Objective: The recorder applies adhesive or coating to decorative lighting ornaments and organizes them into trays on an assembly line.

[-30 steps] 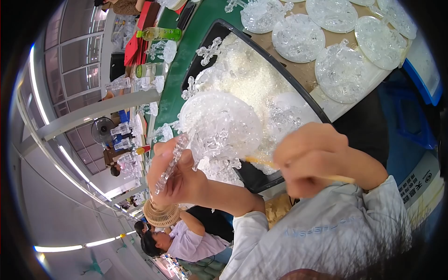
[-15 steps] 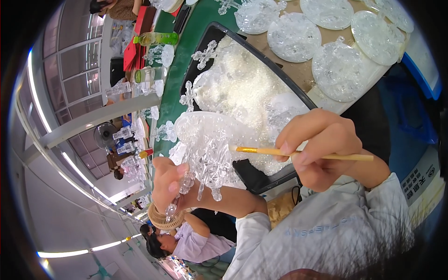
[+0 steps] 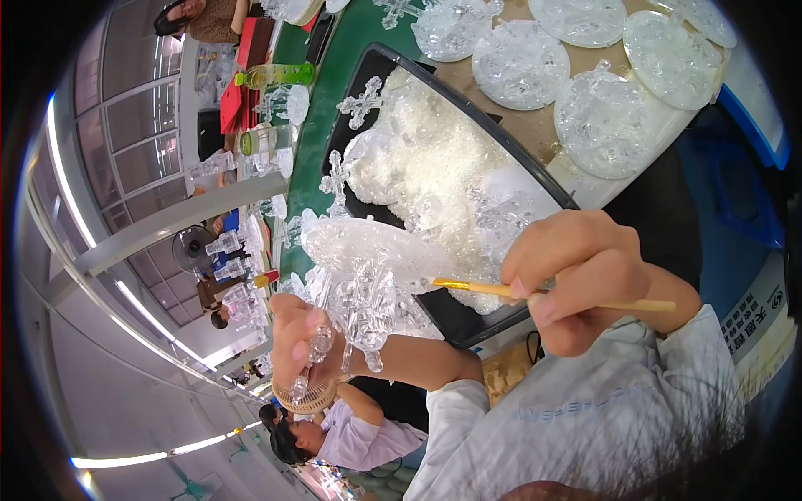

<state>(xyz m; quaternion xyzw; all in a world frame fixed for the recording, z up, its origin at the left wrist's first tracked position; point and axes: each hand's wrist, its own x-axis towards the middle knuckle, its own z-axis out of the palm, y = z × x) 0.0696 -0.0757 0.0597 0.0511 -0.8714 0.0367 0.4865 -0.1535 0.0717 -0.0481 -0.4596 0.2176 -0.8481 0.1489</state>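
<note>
My left hand (image 3: pixel 292 334) is closed on a clear ornament (image 3: pixel 359 296), gripping its thin, beaded end. The ornament is tilted over the near left of a black tray (image 3: pixel 478 98); its wide round base faces right and small figure-like parts hang below it. A slim paintbrush (image 3: pixel 493 290) with a wooden handle is pinched in my right hand (image 3: pixel 581 267). Its pale tip is just right of the base's edge; whether they touch I cannot tell. White glittery granules (image 3: pixel 439 163) fill much of the tray, and clear crosses (image 3: pixel 361 102) lean at its left side.
Several round clear ornaments (image 3: pixel 520 64) lie on a brown board at the far right. Along the green table (image 3: pixel 347 37) stand a green-labelled bottle (image 3: pixel 276 75) and more clear pieces. Other people sit at the left, one in a lilac top (image 3: pixel 363 434). A blue crate (image 3: pixel 752 125) is at right.
The ornament and my left hand have shifted slightly left, and its base has tipped flatter. My right hand with the paintbrush has moved a little right and down.
</note>
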